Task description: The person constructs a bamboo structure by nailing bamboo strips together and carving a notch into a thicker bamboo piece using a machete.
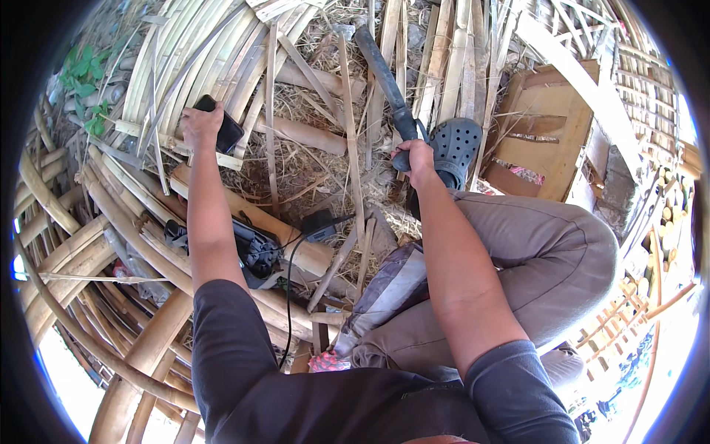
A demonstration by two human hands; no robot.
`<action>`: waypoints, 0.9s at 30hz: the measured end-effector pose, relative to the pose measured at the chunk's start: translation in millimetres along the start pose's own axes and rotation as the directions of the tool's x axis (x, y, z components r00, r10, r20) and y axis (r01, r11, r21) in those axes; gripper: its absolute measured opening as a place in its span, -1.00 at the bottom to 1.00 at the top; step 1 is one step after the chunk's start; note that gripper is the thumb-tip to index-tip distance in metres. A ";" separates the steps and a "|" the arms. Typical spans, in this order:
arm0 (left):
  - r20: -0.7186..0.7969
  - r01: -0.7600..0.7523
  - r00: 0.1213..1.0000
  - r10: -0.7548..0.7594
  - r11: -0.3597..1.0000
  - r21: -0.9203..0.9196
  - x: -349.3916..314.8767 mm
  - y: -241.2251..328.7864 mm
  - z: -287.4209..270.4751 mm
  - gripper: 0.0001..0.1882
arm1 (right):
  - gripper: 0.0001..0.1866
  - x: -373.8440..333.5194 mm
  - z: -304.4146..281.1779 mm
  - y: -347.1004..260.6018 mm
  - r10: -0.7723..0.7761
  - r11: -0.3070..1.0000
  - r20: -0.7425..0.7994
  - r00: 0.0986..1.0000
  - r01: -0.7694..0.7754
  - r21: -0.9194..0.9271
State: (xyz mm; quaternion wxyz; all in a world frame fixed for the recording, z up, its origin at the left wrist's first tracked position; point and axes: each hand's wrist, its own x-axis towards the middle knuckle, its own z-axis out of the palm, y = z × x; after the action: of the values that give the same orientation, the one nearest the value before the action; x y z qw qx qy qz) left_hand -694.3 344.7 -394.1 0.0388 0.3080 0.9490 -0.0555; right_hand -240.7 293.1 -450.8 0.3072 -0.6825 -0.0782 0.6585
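Observation:
My left hand [201, 127] is closed round a black smartphone [230, 135], above the ends of split bamboo slats [188, 66] at the upper left. In my right hand [418, 160] is the dark handle of a long machete [383, 74]. Its dark blade points away and slightly left over the straw-strewn ground. Just right of that hand is a grey clog [452, 144] with round holes, worn on my foot. Thin bamboo strips [351, 126] stretch between my two hands.
Curved bamboo poles [140, 244] crowd the left side. A wooden crate [543, 122] stands at the right. A black cable [289, 296] runs from a small black box [318, 224] near my knees, beside a crumpled black bag [259, 250]. Green leaves [83, 70] grow at the far left.

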 end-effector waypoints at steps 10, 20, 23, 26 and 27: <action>-0.005 -0.038 0.999 0.038 0.999 0.013 14.3 -10.9 10.4 0.01 | -0.85 -2.0 2.7 0.5 0.007 1.000 0.012 1.000 -0.007 0.018; 0.047 -0.018 0.999 0.017 0.999 0.034 5.2 1.4 -1.8 0.04 | -0.86 1.0 0.1 0.2 0.012 0.999 0.013 1.000 -0.013 0.034; 0.026 -0.017 1.000 0.016 0.998 0.056 9.1 0.7 3.6 0.01 | -0.86 -0.1 0.6 0.1 0.011 1.000 0.011 1.000 -0.012 0.023; -0.007 -0.020 1.000 0.021 0.998 0.059 10.2 -0.1 8.6 0.01 | -0.86 -1.2 1.6 -0.5 0.015 1.000 0.009 1.000 -0.015 0.009; -0.018 -0.025 0.999 0.026 0.998 0.058 9.7 0.7 9.9 0.01 | -0.86 -1.1 1.4 -0.7 0.016 1.000 0.006 1.000 -0.016 0.004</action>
State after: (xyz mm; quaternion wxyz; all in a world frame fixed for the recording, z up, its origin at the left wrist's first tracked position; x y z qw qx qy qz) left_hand -701.3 349.5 -405.0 0.0215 0.3217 0.9432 -0.0797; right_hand -242.0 293.6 -449.4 0.3032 -0.6803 -0.0723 0.6633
